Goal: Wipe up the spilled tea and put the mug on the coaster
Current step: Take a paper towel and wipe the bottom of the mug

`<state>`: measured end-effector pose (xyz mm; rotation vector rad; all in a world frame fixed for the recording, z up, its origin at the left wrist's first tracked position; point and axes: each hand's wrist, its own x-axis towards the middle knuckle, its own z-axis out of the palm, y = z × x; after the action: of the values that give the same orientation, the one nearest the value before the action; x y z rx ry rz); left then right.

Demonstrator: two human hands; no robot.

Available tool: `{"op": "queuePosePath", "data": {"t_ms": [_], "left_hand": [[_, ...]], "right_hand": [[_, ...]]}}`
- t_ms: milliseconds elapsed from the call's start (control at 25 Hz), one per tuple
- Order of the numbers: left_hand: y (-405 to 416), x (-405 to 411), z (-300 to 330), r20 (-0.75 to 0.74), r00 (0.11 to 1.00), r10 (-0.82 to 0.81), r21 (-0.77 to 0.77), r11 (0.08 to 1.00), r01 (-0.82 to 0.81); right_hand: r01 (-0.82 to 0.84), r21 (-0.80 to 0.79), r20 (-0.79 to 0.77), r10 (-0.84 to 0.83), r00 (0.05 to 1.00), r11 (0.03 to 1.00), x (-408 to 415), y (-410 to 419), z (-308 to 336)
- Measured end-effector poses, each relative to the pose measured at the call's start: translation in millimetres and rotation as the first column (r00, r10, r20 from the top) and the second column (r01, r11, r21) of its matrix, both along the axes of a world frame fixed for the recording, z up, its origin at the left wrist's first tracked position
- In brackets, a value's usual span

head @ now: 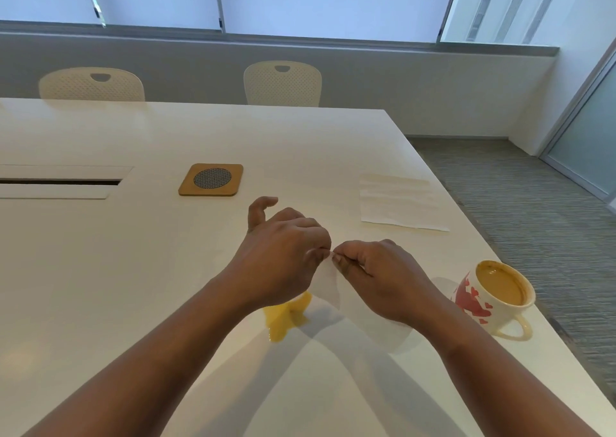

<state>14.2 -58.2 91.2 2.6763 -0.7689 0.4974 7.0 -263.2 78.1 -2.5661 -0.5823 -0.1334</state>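
Note:
A yellow-brown puddle of spilled tea [285,318] lies on the white table [100,270], partly hidden under my left wrist. My left hand [283,250] and my right hand [373,270] meet above it, both pinching the top edge of a thin white tissue [328,286] that hangs between them. A white mug with red hearts [490,298], full of milky tea, stands to the right near the table's edge. The square wooden coaster [211,180] with a dark mesh centre lies farther back, left of my hands.
More white tissue sheets [400,203] lie flat at the back right. A cable slot [60,181] is set into the table at left. Two white chairs [282,83] stand behind the far edge. The table's right edge drops to grey carpet [533,210].

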Motion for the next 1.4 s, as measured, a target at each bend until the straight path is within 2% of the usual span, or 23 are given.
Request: {"op": "queuePosePath", "data": {"t_ms": [240,360,440,520,600,680,880,1080,1160,1240,1400], "left_hand": [[22,10,2,0.027,0.998,0.063,-0.055,0.997,-0.061],[34,17,1,0.046,0.984,0.174,-0.076,0.983,-0.170],[37,19,4,0.068,0.961,0.268,-0.141,0.956,-0.256],[26,14,9,0.078,0.978,0.191,-0.138,0.974,-0.179],[3,7,8,0.045,0.999,-0.014,0.034,0.999,0.013],[-17,6,4,-0.029,0.994,-0.109,0.148,0.983,0.112],[-13,22,10,-0.015,0.993,-0.114,0.165,0.980,0.115],[-19,32,24,-0.039,0.989,-0.145,0.196,0.969,0.150],[-33,31,30,-0.072,0.979,-0.191,0.231,0.952,0.202],[-55,28,36,-0.094,0.955,-0.280,0.270,0.916,0.296],[-115,15,43,-0.144,0.872,-0.467,0.380,0.788,0.485]], "right_hand": [[0.037,-0.001,-0.008,-0.037,0.999,0.999,1,-13,1],[0.031,-0.007,-0.024,-0.031,0.999,0.999,1,-19,0],[0.042,-0.022,-0.027,-0.043,0.999,0.999,1,-21,-2],[0.042,-0.028,-0.018,-0.042,0.999,0.999,0,-18,-3],[0.030,-0.030,0.000,-0.030,1.000,0.999,-2,-13,-3],[0.019,-0.003,0.009,-0.019,1.000,1.000,-4,-11,-2],[0.048,-0.053,-0.066,-0.052,0.996,0.997,-22,-37,-2],[0.181,-0.055,-0.123,-0.187,0.975,0.982,-52,-74,-3],[0.257,-0.028,-0.138,-0.258,0.956,0.966,-63,-87,-2],[0.304,0.064,-0.149,-0.292,0.945,0.950,-72,-97,0],[0.296,0.174,-0.267,-0.244,0.932,0.939,-75,-95,5]]}}
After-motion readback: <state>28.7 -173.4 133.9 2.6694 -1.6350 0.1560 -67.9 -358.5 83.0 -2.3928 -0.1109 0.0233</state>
